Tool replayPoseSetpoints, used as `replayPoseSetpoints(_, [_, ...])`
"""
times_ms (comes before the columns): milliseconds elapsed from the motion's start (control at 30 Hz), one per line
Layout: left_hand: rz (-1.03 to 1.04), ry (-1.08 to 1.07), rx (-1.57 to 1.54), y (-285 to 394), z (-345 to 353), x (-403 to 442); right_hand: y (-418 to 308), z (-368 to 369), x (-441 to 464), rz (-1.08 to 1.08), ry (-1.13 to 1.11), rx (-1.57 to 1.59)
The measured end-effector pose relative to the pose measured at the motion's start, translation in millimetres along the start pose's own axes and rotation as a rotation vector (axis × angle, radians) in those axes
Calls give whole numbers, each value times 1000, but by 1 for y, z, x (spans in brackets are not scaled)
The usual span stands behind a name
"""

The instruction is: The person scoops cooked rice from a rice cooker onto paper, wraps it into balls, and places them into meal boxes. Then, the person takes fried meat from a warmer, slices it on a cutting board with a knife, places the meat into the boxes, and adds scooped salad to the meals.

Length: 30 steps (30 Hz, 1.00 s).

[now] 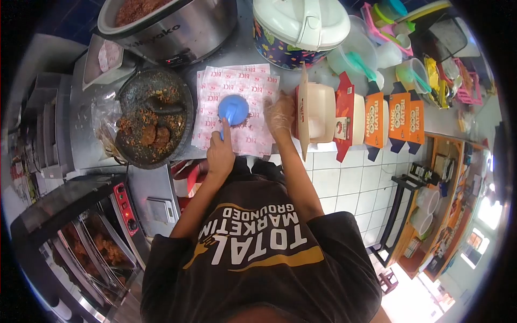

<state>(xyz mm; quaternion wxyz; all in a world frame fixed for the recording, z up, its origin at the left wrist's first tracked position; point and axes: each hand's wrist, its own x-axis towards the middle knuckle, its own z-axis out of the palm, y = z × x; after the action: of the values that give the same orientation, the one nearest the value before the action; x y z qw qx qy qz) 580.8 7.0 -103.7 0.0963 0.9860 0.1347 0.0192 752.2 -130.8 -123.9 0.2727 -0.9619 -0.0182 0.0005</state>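
A blue scoop [233, 109] lies face down over a small mound of dark reddish rice on pink-and-white printed paper [261, 81]. My left hand [221, 153] is closed round the scoop's handle, with the index finger stretched along it. Wearing a clear plastic glove, my right hand [279, 116] is at the paper's right edge, beside an open food box [318, 113]. Its fingers are bent together, and whatever they may hold is too small to make out. Left of the paper stands a dark stone mortar [153, 118] with chili paste, dark pieces and a pestle.
A steel cooker [172, 32] holding reddish rice and a patterned rice container [296, 32] stand behind the paper. Orange boxes [399, 116] line up to the right. Plastic tubs [353, 51] sit behind them. A glass-fronted warmer [86, 237] is at lower left.
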Motion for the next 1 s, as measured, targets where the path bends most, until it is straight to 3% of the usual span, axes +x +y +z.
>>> replayPoseSetpoints(300, [81,99,-59,-16,1,-4,14,20,-6,-86,134,53])
replayPoseSetpoints(400, [55,26,-105,-11,-11,2,12,18,-3,-72,145,148])
replayPoseSetpoints(500, [-13,72,-255,-14,-33,8,1,2,9,27,18,248])
replayPoseSetpoints(600, [36,462,-391,-29,-110,65,-3,-4,25,86,-33,295])
replayPoseSetpoints(667, [-22,575,-229,-43,-170,119,2,-2,32,14,16,277])
replayPoseSetpoints(700, [55,720,-172,-59,-182,149,5,0,34,-51,68,254])
replayPoseSetpoints(800, [114,768,-121,-74,-229,205,7,1,37,-193,124,137])
replayPoseSetpoints(867, [151,948,-121,-82,-247,227,5,-4,35,-150,92,145])
replayPoseSetpoints(1000, [78,917,115,-113,-259,261,2,-9,31,-141,112,248])
